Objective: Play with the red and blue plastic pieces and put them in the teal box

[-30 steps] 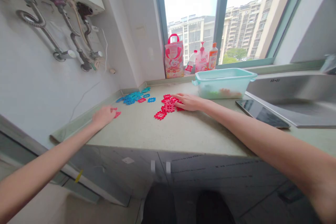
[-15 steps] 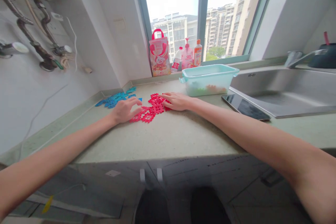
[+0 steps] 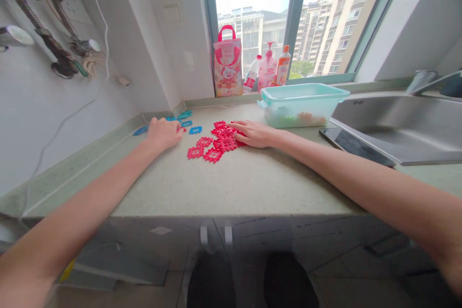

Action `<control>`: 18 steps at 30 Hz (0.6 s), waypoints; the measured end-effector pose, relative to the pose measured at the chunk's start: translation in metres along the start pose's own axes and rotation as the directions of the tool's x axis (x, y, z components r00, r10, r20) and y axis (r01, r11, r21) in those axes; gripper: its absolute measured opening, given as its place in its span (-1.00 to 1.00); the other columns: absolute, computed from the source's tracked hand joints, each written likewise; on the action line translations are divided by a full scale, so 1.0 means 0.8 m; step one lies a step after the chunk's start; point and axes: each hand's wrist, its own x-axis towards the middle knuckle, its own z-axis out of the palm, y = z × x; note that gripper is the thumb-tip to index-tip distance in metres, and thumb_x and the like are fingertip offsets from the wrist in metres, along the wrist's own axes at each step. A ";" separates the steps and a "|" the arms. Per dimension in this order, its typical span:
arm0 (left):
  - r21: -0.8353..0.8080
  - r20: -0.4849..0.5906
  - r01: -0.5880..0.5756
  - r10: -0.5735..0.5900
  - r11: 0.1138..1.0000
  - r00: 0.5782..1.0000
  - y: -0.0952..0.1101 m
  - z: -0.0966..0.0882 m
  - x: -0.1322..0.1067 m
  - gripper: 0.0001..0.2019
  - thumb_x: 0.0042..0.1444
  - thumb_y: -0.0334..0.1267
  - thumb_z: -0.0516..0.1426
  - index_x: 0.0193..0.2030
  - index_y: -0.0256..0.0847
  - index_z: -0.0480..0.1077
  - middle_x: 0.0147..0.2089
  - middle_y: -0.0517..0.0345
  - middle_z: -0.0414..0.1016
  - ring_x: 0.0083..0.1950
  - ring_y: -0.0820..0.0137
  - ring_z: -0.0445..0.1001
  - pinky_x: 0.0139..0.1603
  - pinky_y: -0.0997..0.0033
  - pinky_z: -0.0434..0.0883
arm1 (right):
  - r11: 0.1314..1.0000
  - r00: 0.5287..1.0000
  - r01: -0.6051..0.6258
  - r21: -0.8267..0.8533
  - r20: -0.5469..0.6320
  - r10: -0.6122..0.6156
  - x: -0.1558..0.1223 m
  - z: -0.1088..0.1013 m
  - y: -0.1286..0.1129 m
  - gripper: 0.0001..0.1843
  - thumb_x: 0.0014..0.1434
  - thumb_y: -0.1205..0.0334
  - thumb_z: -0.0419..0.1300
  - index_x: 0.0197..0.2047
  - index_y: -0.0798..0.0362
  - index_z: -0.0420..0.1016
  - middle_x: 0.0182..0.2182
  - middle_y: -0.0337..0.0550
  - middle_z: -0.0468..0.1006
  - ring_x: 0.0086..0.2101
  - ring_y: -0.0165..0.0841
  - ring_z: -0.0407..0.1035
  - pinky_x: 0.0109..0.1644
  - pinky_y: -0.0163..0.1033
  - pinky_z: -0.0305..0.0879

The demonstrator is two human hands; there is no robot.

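Observation:
A heap of red lattice tiles point(image 3: 216, 144) lies on the pale green counter point(image 3: 234, 183). My right hand point(image 3: 252, 134) rests flat on the heap's right side, fingers stretched out. Several blue tiles point(image 3: 187, 122) lie further left, near the wall. My left hand point(image 3: 164, 132) lies over the blue tiles, fingers curled down onto them; a bit of red shows at its fingertips, and whether it grips anything is hidden.
A teal plastic tub point(image 3: 301, 105) with coloured pieces stands right of the red heap. A dark tablet point(image 3: 355, 146) lies beside a steel sink point(image 3: 400, 125). A pink bag point(image 3: 227, 67) and bottles point(image 3: 269, 70) stand on the window sill. Pipes point(image 3: 54, 43) hang on the left wall.
My left hand has moved from the red heap's left edge back to the blue tiles by the wall. My right hand stays on the red heap. The view shifted slightly.

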 end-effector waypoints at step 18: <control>-0.697 -0.272 -0.510 0.473 0.503 0.838 0.023 -0.016 -0.022 -0.50 0.31 0.20 0.12 0.06 -0.10 0.66 0.05 -0.05 0.68 0.12 0.10 0.57 0.24 0.06 0.43 | 0.981 0.988 -0.129 0.147 -0.071 0.141 -0.010 -0.005 0.026 -0.27 0.50 -0.30 -0.10 0.50 -0.08 0.31 0.40 0.04 0.41 0.38 -0.06 0.28 0.52 0.19 0.08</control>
